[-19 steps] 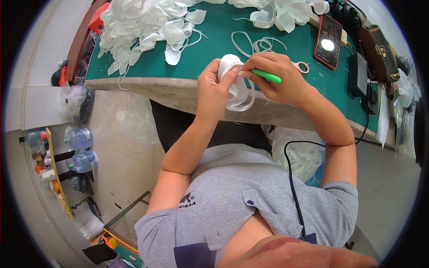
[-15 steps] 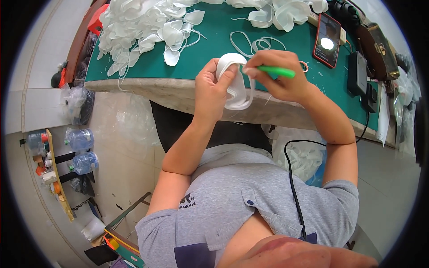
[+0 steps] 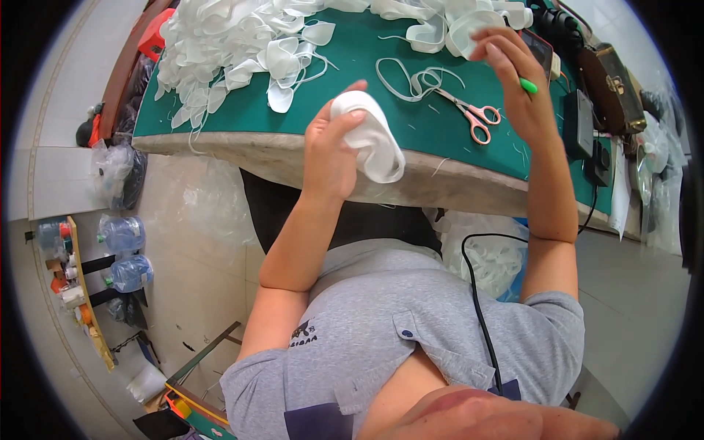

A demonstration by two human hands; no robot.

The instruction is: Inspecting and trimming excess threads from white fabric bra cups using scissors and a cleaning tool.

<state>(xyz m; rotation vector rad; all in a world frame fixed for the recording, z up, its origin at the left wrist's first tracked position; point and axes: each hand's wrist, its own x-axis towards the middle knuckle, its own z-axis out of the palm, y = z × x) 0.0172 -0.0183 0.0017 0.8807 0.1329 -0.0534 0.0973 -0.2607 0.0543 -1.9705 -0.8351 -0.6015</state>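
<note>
My left hand (image 3: 336, 143) grips a soft white curved fabric piece (image 3: 372, 139) over the table's front edge. Its thumb lies on the front of the piece, and the lower part hangs free. My right hand (image 3: 519, 73) is raised over the right side of the table, near the white pieces (image 3: 469, 29) at the back. A bright green tool handle (image 3: 528, 86) sticks out of that hand; the hand hides the tool's tip. Pink-handled scissors (image 3: 480, 121) lie on the green table mat (image 3: 411, 132), beside a loose white strip (image 3: 400, 81).
A big heap of white pieces (image 3: 227, 55) covers the table's back left. On the right are a partly hidden phone (image 3: 539, 50), a black box (image 3: 578, 122) and a brown case (image 3: 614, 88). A black cable (image 3: 473, 286) runs across my front. Blue water bottles (image 3: 130, 273) stand at left.
My right hand has left the fabric piece and moved up and right with the green-handled tool, uncovering the scissors. My left hand still holds the piece, shifted slightly left.
</note>
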